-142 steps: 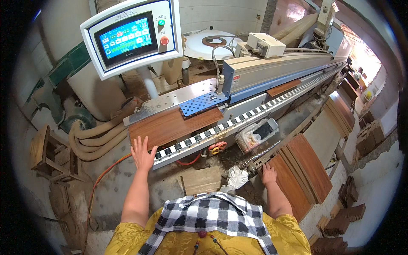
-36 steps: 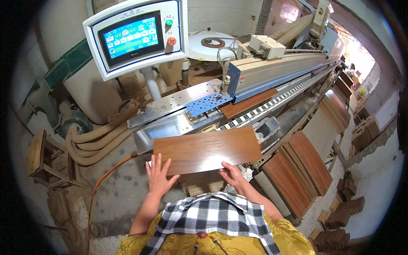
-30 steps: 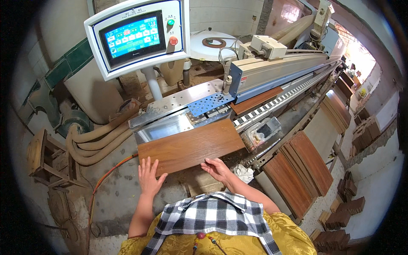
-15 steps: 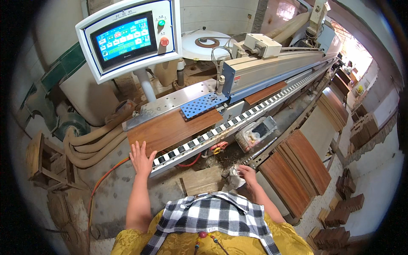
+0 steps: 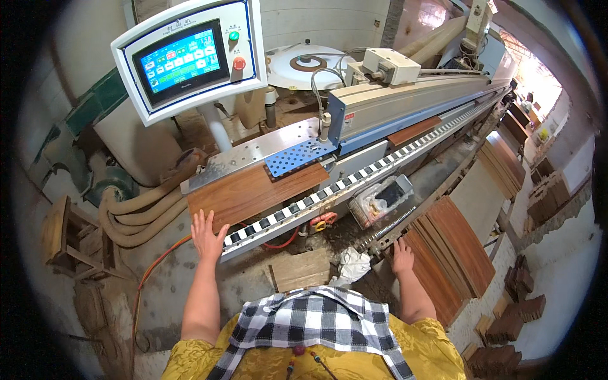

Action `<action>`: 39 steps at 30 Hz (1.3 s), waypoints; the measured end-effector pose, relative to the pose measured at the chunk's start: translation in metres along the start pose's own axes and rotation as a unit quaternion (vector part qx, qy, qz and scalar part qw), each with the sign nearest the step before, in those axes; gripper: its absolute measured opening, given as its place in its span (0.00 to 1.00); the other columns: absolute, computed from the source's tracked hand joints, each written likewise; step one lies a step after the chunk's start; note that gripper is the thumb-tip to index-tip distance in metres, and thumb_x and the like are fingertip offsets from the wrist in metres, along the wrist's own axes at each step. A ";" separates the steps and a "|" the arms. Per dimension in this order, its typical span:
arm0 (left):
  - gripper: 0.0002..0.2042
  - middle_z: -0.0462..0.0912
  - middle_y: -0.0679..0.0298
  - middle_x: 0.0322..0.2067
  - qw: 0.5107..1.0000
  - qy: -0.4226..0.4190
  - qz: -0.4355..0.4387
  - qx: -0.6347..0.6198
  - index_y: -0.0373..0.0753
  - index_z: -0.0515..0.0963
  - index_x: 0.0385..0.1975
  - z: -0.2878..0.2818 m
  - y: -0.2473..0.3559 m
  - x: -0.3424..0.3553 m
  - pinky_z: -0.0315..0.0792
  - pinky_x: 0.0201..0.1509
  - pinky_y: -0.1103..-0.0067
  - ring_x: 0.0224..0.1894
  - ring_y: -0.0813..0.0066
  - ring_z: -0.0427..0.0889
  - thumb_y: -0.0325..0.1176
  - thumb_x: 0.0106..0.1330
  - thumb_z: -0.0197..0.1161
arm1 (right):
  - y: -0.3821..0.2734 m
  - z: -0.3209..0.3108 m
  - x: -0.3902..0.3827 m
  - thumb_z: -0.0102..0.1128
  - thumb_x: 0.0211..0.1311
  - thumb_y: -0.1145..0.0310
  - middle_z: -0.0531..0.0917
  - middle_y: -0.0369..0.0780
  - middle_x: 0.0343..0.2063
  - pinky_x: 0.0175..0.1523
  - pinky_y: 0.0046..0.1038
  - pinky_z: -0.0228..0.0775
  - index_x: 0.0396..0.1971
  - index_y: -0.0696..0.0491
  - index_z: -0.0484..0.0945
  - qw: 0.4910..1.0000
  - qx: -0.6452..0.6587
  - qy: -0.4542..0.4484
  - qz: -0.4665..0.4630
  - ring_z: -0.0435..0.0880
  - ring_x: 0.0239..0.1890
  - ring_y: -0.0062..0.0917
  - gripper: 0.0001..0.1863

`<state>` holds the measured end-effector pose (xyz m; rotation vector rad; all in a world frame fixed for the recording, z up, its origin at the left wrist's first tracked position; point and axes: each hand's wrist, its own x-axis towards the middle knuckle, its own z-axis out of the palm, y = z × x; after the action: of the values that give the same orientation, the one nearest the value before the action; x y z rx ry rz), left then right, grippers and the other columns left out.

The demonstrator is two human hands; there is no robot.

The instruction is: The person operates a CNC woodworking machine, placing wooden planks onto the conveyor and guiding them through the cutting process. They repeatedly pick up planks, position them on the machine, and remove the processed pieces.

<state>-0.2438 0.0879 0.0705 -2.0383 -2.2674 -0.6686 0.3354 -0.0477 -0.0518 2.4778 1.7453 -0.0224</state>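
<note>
Since earlier, right hand (image 5: 401, 254) reached panel stack (image 5: 451, 253) — left hand (image 5: 208, 234) fingers (open) on board (image 5: 253, 192).

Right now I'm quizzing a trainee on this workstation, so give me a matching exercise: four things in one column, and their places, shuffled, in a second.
Things:
1. left hand
2. right hand
3. control screen
4. stack of wood panels

Places:
A. above the machine, at upper left
B. at the near edge of the wood panel on the conveyor
C. on the floor at right
D. by the near end of the panel stack

Pairs: 1-B, 2-D, 3-A, 4-C
</note>
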 end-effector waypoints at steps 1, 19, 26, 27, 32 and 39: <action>0.32 0.57 0.54 0.64 1.000 -0.001 -0.001 0.001 0.44 0.66 0.59 -0.001 0.001 0.000 0.44 0.69 0.62 0.68 0.57 0.51 0.53 0.57 0.60 | 0.001 0.000 0.006 0.55 0.53 0.68 0.59 0.37 0.63 0.57 0.42 0.62 0.59 0.46 0.61 1.000 -0.008 -0.026 -0.002 0.65 0.57 0.41 0.30; 0.31 0.57 0.54 0.64 1.000 0.002 -0.005 0.002 0.43 0.66 0.59 -0.002 0.001 -0.001 0.44 0.69 0.63 0.68 0.58 0.51 0.52 0.57 0.60 | -0.007 0.008 -0.050 0.55 0.51 0.68 0.68 0.40 0.55 0.49 0.39 0.67 0.49 0.50 0.69 0.997 -0.050 0.011 -0.059 0.71 0.50 0.37 0.22; 0.32 0.56 0.55 0.65 1.000 -0.001 -0.004 0.003 0.44 0.66 0.59 -0.001 -0.001 -0.001 0.44 0.69 0.63 0.68 0.58 0.51 0.53 0.57 0.60 | -0.018 0.039 -0.124 0.57 0.57 0.58 0.80 0.39 0.37 0.42 0.37 0.69 0.42 0.52 0.73 0.971 0.213 0.106 0.023 0.76 0.38 0.33 0.17; 0.32 0.56 0.55 0.65 1.000 -0.001 -0.003 0.001 0.44 0.66 0.59 0.000 -0.002 -0.001 0.44 0.69 0.63 0.68 0.58 0.51 0.53 0.57 0.60 | -0.011 0.045 -0.127 0.56 0.58 0.56 0.80 0.39 0.32 0.38 0.35 0.69 0.40 0.51 0.73 0.882 0.433 0.032 0.185 0.76 0.34 0.31 0.16; 0.32 0.56 0.55 0.65 1.000 0.000 -0.004 -0.004 0.44 0.66 0.59 0.002 -0.004 -0.002 0.44 0.70 0.63 0.68 0.58 0.51 0.52 0.57 0.61 | 0.026 0.062 -0.139 0.46 0.64 0.44 0.62 0.30 0.09 0.15 0.20 0.49 0.21 0.45 0.64 0.232 0.823 0.074 0.513 0.56 0.10 0.19 0.21; 0.31 0.56 0.56 0.65 1.000 -0.013 -0.009 -0.013 0.44 0.66 0.59 0.001 -0.002 0.000 0.43 0.70 0.63 0.68 0.59 0.50 0.51 0.57 0.61 | 0.070 0.127 -0.156 0.51 0.63 0.47 0.75 0.30 0.15 0.33 0.21 0.66 0.25 0.51 0.72 0.205 0.871 0.113 0.432 0.75 0.21 0.19 0.21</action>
<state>-0.2458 0.0880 0.0693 -2.0515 -2.3071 -0.6809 0.3547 -0.2294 -0.1609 -1.0113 0.5103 0.8400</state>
